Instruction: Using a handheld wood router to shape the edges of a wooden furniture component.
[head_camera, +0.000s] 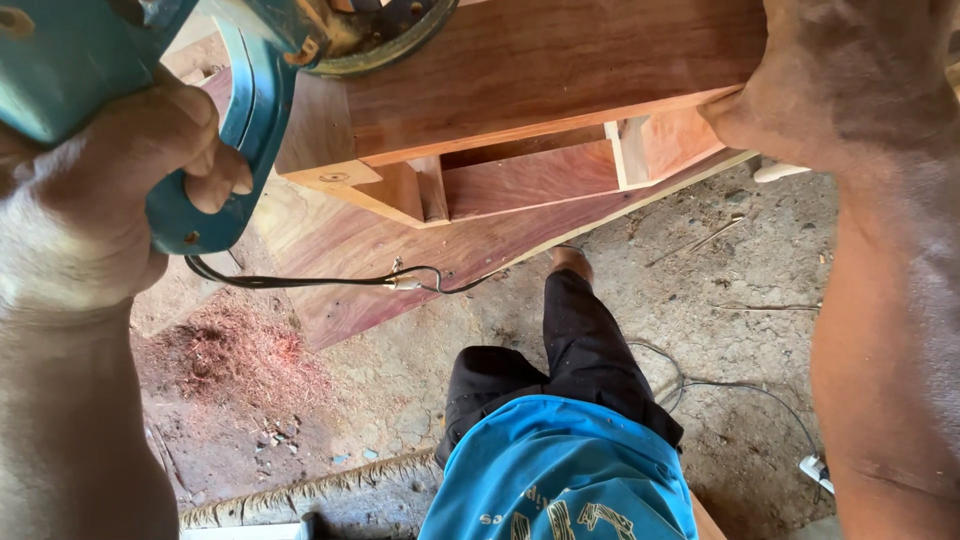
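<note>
My left hand (95, 190) grips the handle of a teal power tool (225, 90) at the upper left; its round base rests on top of a reddish wooden furniture piece (540, 70). At the upper right, my right hand (840, 80) presses against the end of that same wooden piece. Beneath the top board, the frame shows open compartments with paler wood dividers (630, 150). A black power cord (330, 280) trails from the tool across a reddish board (370, 250) below.
My legs in black trousers (570, 350) and blue shirt (560, 470) are below. Red sawdust (240, 350) lies on the dusty concrete floor at the left. A thin wire (740, 390) runs over the floor toward a white plug (815, 470) at the right.
</note>
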